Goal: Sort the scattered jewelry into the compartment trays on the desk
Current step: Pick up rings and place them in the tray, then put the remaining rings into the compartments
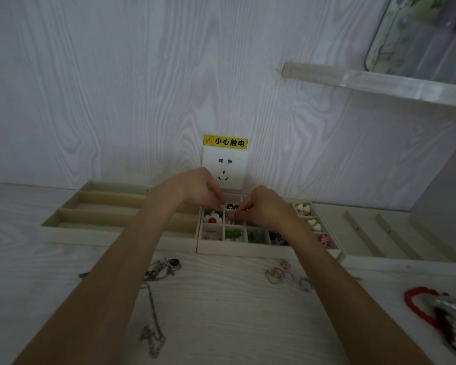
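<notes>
Both of my hands hover over the small-compartment tray [248,250] at the desk's back. My left hand [198,188] points its fingers down at a middle cell. My right hand [263,206] meets it there, fingertips pinched together on something too small to make out. Cells hold earrings: a white and red flower piece [212,219], green ones [233,234], white hearts [303,208], a pink one [324,239]. On the desk lie silver necklaces [153,306], several rings [287,275] and a red bead bracelet [419,304].
A long-slot tray [111,219] sits left of the small-cell tray, and another slotted tray [385,235] to its right. A wall socket [224,168] with a yellow warning label is just behind my hands. A clear shelf [379,83] juts out above right.
</notes>
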A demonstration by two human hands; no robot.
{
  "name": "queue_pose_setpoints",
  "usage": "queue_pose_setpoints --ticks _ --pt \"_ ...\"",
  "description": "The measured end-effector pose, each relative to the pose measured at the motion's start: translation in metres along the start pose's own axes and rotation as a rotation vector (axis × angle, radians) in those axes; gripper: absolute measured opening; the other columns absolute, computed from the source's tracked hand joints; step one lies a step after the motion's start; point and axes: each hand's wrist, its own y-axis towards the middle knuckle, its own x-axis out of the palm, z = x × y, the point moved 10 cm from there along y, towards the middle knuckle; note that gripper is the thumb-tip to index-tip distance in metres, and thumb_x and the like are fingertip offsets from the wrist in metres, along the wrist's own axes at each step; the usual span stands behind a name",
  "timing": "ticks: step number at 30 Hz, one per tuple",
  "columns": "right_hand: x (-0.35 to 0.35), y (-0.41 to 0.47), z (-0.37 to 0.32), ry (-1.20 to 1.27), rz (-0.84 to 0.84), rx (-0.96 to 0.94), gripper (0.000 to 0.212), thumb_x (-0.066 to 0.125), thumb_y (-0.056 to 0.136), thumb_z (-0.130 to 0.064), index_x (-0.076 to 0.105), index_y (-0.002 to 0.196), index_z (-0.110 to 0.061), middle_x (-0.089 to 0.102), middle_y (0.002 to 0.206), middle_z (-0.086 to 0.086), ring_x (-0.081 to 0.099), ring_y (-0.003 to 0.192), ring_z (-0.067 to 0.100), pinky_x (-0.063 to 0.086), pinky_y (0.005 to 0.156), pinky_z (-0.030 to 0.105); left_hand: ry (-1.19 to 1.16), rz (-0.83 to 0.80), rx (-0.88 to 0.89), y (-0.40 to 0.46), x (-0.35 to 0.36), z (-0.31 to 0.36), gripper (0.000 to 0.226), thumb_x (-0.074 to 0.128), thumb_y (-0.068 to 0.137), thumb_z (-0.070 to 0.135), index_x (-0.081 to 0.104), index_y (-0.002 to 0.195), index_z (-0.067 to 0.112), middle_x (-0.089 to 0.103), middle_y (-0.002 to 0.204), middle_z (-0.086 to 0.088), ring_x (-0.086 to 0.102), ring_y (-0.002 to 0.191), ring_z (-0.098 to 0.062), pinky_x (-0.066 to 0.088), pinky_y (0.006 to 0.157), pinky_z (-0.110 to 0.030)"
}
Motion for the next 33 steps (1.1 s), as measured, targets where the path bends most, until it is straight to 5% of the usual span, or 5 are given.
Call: queue_pose_setpoints --ticks 17,22,26,28,33 --pt "-0.008 -0.003 -0.004 -0.008 -0.017 0.004 0.029 0.072 0.079 -0.036 0.075 0.077 -0.007 0.053 0.053 -0.001 0.045 0.049 0.007 0.041 0.059 0.026 0.014 -0.014 -0.008 0.002 0.001 -0.003 0.028 0.074 0.078 0.012 0.072 0.106 0.015 0.062 0.09 0.004 0.06 0.104 -0.017 0.044 0.098 -0.03" --pt "-0.046 -0.026 -0.006 0.07 0.031 -0.02 0.018 0.071 0.081 -0.029 0.076 0.093 -0.016 0.069 0.079 -0.007 0.054 0.063 -0.001 0.042 0.063 0.017 0.001 0.044 0.06 -0.006 -0.01 0.017 0.024 0.068 0.084 0.016 0.072 0.107 0.016 0.068 0.11 0.0 0.061 0.104 -0.015 0.047 0.09 -0.027" --pt "-0.07 -0.06 0.008 0.063 0.021 -0.001 0.013 0.071 0.081 -0.028 0.077 0.084 -0.016 0.068 0.063 -0.011 0.053 0.052 -0.002 0.041 0.053 0.012 -0.003 0.032 0.137 -0.018 -0.006 0.049 0.022 0.066 0.087 0.024 0.071 0.108 0.021 0.068 0.113 0.001 0.061 0.105 -0.013 0.046 0.1 -0.033" --pt "-0.076 -0.08 0.022 0.043 0.007 0.001 0.011 0.073 0.079 -0.028 0.074 0.073 -0.02 0.06 0.048 -0.016 0.048 0.042 -0.004 0.035 0.045 0.008 -0.019 0.011 0.175 -0.025 0.001 0.066 0.02 0.067 0.086 0.026 0.072 0.106 0.022 0.07 0.108 0.002 0.064 0.101 -0.012 0.048 0.098 -0.035" --pt "-0.08 -0.118 0.061 0.069 0.003 -0.002 0.014 0.079 0.073 -0.028 0.077 0.085 -0.02 0.064 0.059 -0.011 0.05 0.047 -0.007 0.035 0.048 0.005 -0.058 0.075 0.284 -0.048 0.031 0.091 0.009 0.069 0.083 0.029 0.074 0.09 0.033 0.071 0.09 0.012 0.064 0.085 0.001 0.053 0.083 -0.027"
